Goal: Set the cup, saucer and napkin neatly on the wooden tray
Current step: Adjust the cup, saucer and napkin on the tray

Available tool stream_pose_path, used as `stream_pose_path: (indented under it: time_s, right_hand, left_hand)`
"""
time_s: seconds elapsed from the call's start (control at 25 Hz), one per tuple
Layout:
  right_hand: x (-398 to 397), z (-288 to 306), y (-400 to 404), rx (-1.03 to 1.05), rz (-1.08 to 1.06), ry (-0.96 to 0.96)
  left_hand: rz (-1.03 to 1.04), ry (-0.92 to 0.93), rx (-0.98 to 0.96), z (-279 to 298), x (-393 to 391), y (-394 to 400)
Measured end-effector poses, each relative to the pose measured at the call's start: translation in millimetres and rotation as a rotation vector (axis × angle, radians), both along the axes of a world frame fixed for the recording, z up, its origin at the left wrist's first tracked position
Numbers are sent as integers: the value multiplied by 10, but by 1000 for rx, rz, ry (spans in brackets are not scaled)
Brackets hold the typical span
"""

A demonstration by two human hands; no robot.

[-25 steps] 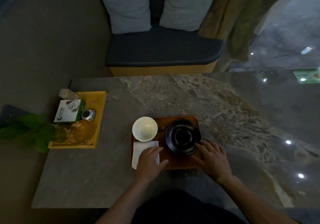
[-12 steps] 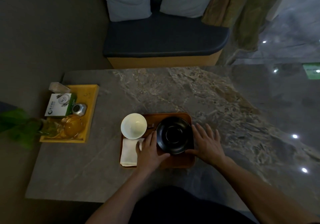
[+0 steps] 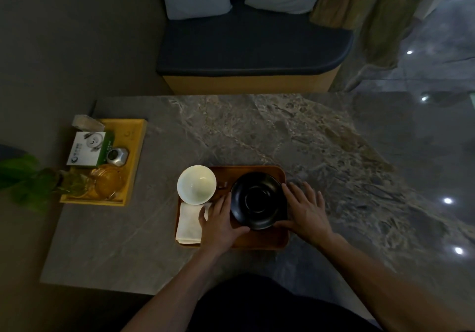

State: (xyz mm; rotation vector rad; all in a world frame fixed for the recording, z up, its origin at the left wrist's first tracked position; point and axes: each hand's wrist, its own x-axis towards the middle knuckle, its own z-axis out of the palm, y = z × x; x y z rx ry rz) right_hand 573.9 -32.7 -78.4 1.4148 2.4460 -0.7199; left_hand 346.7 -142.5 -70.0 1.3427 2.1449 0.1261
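1. my left hand lies flat on the wooden tray, fingers loosely spread and gripping nothing, its thumb side touching the left rim of the black saucer.
2. my right hand rests on the right edge of the tray, fingers open and spread, its thumb against the near right rim of the saucer.
3. the saucer sits upright on the right half of the tray, between my two hands.
4. the white cup stands upright at the tray's far left corner, its rim reaching past the tray's left edge.
5. the folded white napkin lies on the tray's near left part, just in front of the cup, partly under my left hand.
6. the tray sits on the marble desk, near its front edge.
7. well to the left stands a yellow tray holding a small box, a metal lid and a glass pot.
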Motion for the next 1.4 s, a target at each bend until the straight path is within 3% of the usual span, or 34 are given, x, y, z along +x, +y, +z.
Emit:
stream_pose_path:
  time_s: [0.6,0.96,1.4]
  right_hand:
    - [-24,-8,-397,28,-92,-14]
    - [-55,38,-236,50,114,-24]
    - [-107,84,-447,39,23,-23]
  left_hand:
    - [-110,15,10,-53,-143,-147]
    - [-123,37,52,-65,-103,-231]
    - [-185,37,42,-62,-214,-217]
